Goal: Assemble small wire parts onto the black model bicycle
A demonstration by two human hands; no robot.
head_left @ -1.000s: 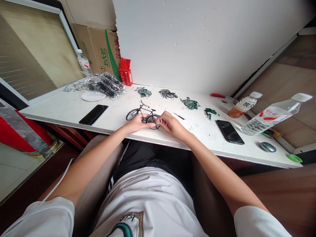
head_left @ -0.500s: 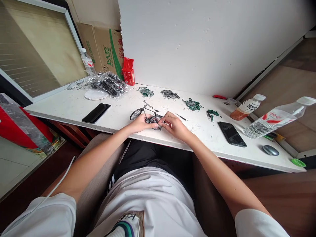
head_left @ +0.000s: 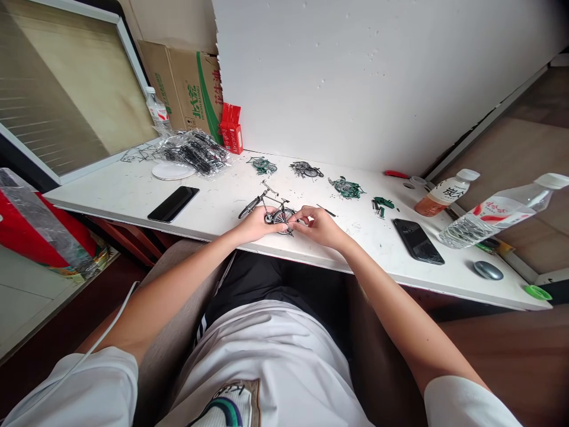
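Note:
A small black model bicycle (head_left: 250, 207) is held just above the front edge of the white table (head_left: 213, 204), its handlebar pointing up and away. My left hand (head_left: 258, 226) grips it near the pedals and rear wheel, thumb along the wheel. The fingers of my right hand (head_left: 316, 225) are pinched together at the right side of the rear wheel; whatever small part may be between them is too small to make out. Behind the bicycle lie piles of green parts (head_left: 263, 166), dark parts (head_left: 306, 170) and more green parts (head_left: 347, 188).
A black phone (head_left: 173, 203) and a bag of black parts (head_left: 195, 151) are at left. On the right are another phone (head_left: 418, 241), two bottles (head_left: 447, 193), a mouse (head_left: 488, 270) and small green pieces (head_left: 382, 204). A thin dark tool (head_left: 326, 210) lies behind my right hand.
The bicycle has turned slightly and shifted a little to the right, its front wheel now seen more narrowly. My right hand has lowered slightly and its fingers have changed pose at the rear wheel.

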